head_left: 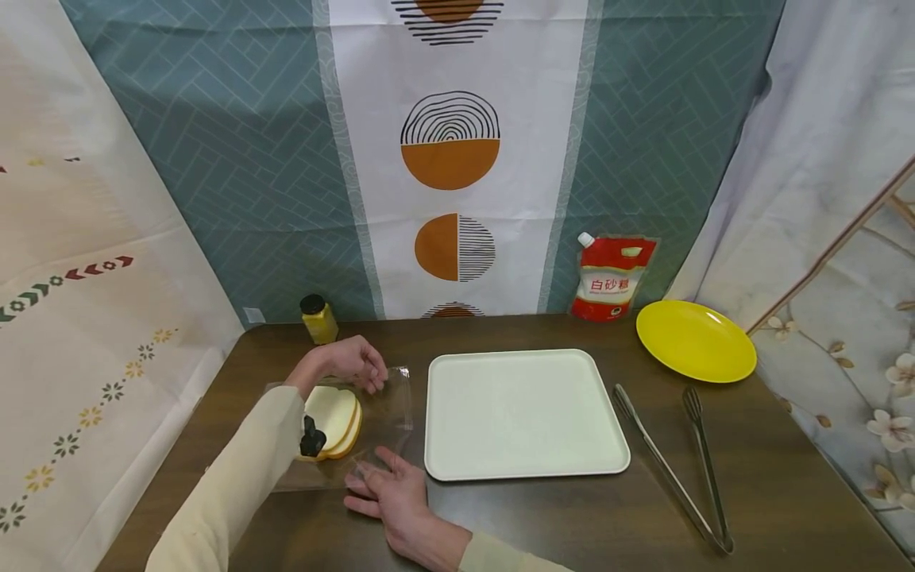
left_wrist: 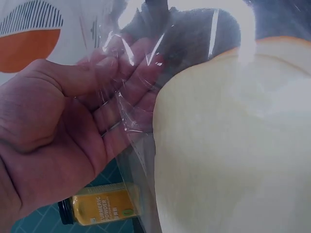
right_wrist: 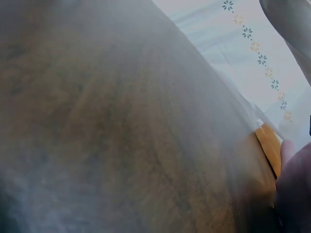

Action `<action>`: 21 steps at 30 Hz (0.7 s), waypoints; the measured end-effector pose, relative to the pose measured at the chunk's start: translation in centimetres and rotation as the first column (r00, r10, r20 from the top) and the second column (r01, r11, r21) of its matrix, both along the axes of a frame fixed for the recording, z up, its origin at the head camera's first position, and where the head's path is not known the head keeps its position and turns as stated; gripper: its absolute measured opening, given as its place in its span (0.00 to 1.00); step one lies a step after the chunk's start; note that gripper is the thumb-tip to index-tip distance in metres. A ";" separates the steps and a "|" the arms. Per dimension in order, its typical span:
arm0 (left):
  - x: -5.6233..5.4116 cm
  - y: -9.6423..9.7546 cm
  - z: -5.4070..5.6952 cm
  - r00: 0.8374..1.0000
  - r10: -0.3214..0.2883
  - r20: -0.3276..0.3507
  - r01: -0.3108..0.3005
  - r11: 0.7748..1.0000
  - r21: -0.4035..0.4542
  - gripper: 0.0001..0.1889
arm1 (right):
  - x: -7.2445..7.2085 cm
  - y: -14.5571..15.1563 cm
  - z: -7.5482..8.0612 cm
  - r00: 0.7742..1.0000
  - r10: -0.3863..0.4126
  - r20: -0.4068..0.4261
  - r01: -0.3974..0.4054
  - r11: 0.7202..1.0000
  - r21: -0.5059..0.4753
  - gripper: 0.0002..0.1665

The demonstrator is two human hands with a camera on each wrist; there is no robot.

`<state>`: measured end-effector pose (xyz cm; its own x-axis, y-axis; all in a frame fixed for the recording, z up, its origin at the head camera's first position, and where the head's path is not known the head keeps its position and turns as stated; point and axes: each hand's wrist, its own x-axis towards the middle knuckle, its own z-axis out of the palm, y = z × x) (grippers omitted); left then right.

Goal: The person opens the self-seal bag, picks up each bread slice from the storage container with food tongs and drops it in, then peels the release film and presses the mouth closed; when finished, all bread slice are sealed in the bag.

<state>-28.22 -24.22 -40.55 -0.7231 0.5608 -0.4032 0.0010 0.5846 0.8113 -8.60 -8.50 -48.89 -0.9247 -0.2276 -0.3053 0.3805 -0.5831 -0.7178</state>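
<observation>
Slices of white bread [head_left: 343, 437] with a brown crust lie inside a clear plastic bag [head_left: 386, 413], left of the middle of the table. My left hand [head_left: 355, 364] holds the bag's far edge. In the left wrist view its thumb [left_wrist: 77, 77] lies near the plastic's edge, while the fingers show through the film, close to the bread. My right hand [head_left: 403, 504] is at the bag's near right corner, pinching the film between thumb and fingers. In the right wrist view only a blurred part of that hand [right_wrist: 294, 179] shows, at the right edge.
A white tray [head_left: 525, 417] lies right of the bag. Metal tongs [head_left: 672, 477] rest farther right, spread apart. Behind them are a yellow plate [head_left: 696, 342] and a red sugar pouch [head_left: 615, 278]. A turmeric powder jar [head_left: 319, 319] stands behind my left hand.
</observation>
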 end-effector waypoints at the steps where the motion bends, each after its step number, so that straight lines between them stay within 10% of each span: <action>1: 0.0 -0.1 0.0 1.000 0.009 -0.002 -0.009 1.000 0.011 0.09 | 0.1 0.1 0.0 1.000 -0.001 -0.005 0.001 1.000 -0.001 0.33; 21: 2.4 -3.5 2.8 0.981 0.084 -0.177 -0.060 0.988 0.140 0.13 | -0.3 3.9 2.2 0.974 -0.016 -0.225 0.046 0.990 0.131 0.21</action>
